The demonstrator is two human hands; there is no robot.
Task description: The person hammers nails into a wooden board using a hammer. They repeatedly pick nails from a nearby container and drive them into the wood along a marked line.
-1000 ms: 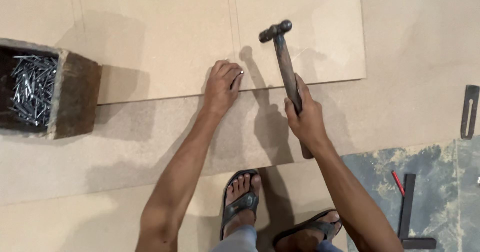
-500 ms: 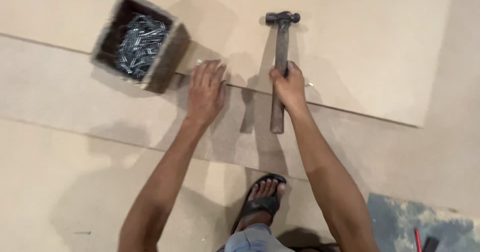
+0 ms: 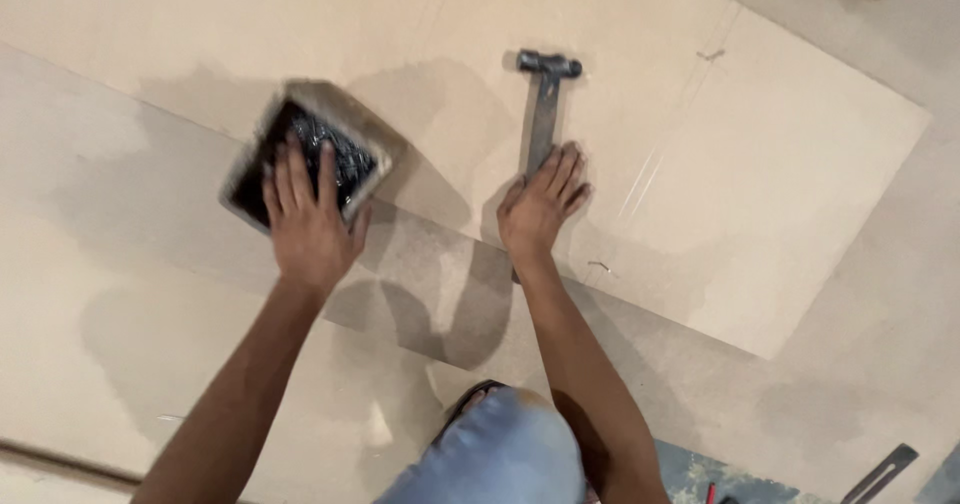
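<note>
My left hand (image 3: 305,219) reaches over a small cardboard box (image 3: 375,136) full of dark nails (image 3: 345,159); its fingers are spread, with the tips in the box. The box is blurred. My right hand (image 3: 540,209) lies flat on the lower handle of a hammer (image 3: 543,114), fingers stretched along it. The hammer lies on a pale fibreboard sheet (image 3: 780,194), its metal head pointing away from me. Both hands are about a forearm apart.
The top sheet overlaps a larger board (image 3: 120,164) beneath it, with a stepped edge running between my hands. A loose nail (image 3: 600,264) lies just right of my right wrist. My knee in blue jeans (image 3: 500,454) is at the bottom. A metal tool (image 3: 880,472) lies bottom right.
My left hand has moved from the board edge to the nail box. The right hand has laid the hammer down flat and loosened its grip. The view has swung left.
</note>
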